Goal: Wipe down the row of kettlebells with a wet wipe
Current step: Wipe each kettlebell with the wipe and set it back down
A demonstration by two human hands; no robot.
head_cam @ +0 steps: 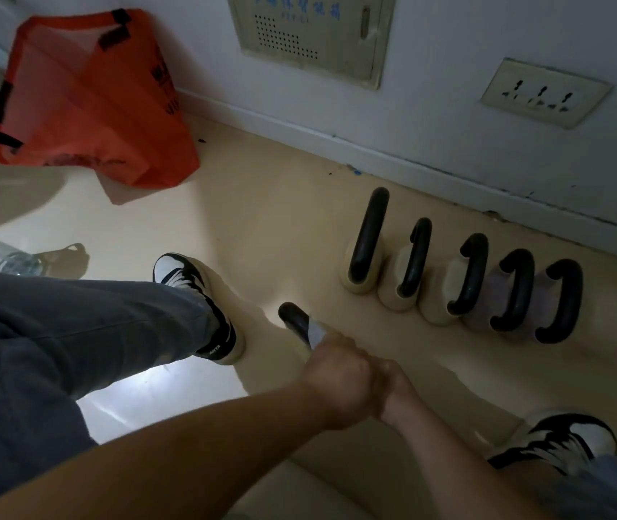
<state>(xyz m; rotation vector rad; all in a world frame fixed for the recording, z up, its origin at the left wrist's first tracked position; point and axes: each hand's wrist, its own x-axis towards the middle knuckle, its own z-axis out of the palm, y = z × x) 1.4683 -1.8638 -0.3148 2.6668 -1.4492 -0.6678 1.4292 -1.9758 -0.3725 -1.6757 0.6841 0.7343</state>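
Observation:
Several kettlebells [468,279] with black handles and cream or lilac bodies stand in a row on the floor by the wall at right. A separate kettlebell is closer to me, and its black handle [292,317] sticks out above my hands. My left hand [337,377] grips a pale wet wipe [316,334] wrapped round that handle. My right hand [395,384] is pressed against the left one, fingers curled round the handle's lower part, which is mostly hidden. The body of this kettlebell blends with the cream floor.
An orange bag [89,99] lies against the wall at back left. A clear water bottle [10,260] lies at the left edge. My shoes [201,302] [558,441] stand either side of my hands. A wall socket [543,93] and a panel [310,31] sit above the skirting.

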